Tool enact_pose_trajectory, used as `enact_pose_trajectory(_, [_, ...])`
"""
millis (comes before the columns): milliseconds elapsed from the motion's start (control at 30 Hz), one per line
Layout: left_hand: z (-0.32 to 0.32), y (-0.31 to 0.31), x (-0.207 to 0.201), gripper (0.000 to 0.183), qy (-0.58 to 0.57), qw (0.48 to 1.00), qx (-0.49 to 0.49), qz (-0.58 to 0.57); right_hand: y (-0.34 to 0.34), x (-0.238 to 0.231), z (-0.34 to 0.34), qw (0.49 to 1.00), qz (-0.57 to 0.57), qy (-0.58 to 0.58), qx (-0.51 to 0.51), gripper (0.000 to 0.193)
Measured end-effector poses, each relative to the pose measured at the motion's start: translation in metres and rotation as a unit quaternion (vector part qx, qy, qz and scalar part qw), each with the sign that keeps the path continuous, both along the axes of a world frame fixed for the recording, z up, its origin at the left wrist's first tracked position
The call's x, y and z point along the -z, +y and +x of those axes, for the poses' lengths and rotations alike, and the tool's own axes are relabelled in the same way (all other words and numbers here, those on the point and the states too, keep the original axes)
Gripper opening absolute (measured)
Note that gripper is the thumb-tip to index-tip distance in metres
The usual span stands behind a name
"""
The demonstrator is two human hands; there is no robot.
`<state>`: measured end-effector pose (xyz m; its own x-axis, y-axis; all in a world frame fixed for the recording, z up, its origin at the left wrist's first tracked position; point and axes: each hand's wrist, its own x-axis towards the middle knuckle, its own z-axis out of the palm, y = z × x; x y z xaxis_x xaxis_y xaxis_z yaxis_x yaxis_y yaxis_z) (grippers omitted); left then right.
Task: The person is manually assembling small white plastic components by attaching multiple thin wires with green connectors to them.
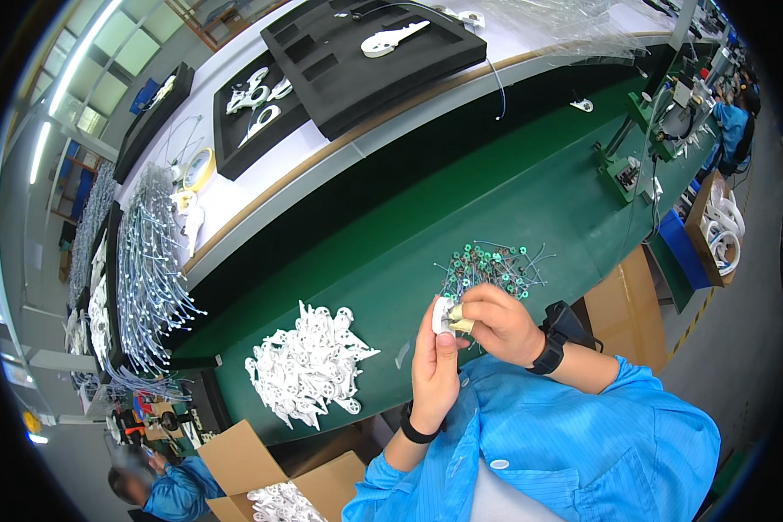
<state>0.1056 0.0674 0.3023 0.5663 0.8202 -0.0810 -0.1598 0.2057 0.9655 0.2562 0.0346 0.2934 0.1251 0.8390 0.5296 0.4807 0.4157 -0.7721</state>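
My left hand (435, 372) grips a small white plastic housing (441, 317) between thumb and fingers, above the front of the green bench. Against the housing's open side, my right hand (501, 324) is closed in a pinch. Something pale yellow (463, 322) shows at its fingertips; whether it covers them or is held, I cannot tell. Any small part between those fingers is hidden. Just beyond my hands lies a heap of thin-wired parts with green ends (493, 268). A larger pile of white plastic pieces (309, 364) rests to the left.
A raised shelf (322, 170) along the back bears black foam trays (365, 74), tape (199, 169) and hanging wires (148, 270). A green bench press (648, 148) stands far right. Cardboard boxes (244, 461) sit below the bench's front edge. Co-workers (178, 487) sit at lower left and far right.
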Motion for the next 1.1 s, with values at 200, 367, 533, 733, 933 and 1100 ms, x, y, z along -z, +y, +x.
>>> enact_pose_trajectory(200, [0.002,-0.003,0.007,0.052,0.034,0.992,-0.04,0.111,-0.002,-0.01,-0.012,0.976,-0.121,0.179,-0.011,0.027])
enact_pose_trajectory(367, [-0.003,-0.001,0.009,0.053,0.082,0.982,-0.046,0.165,-0.003,-0.004,-0.018,0.957,-0.119,0.262,-0.03,0.026])
enact_pose_trajectory(533, [-0.004,0.001,0.009,0.049,0.111,0.969,-0.036,0.218,-0.001,0.0,-0.018,0.935,-0.153,0.321,-0.019,0.026])
enact_pose_trajectory(733, [-0.002,0.003,0.011,0.047,0.137,0.96,-0.041,0.242,0.002,0.005,-0.021,0.939,-0.166,0.301,0.018,0.03])
enact_pose_trajectory(933, [0.002,0.001,0.023,0.052,0.024,0.99,-0.057,0.127,-0.002,0.002,-0.023,0.928,-0.182,0.326,-0.013,0.029])
enact_pose_trajectory(1100, [0.006,0.001,0.022,0.055,-0.041,0.995,-0.065,0.056,0.002,-0.003,-0.021,0.936,-0.17,0.309,0.01,0.028])
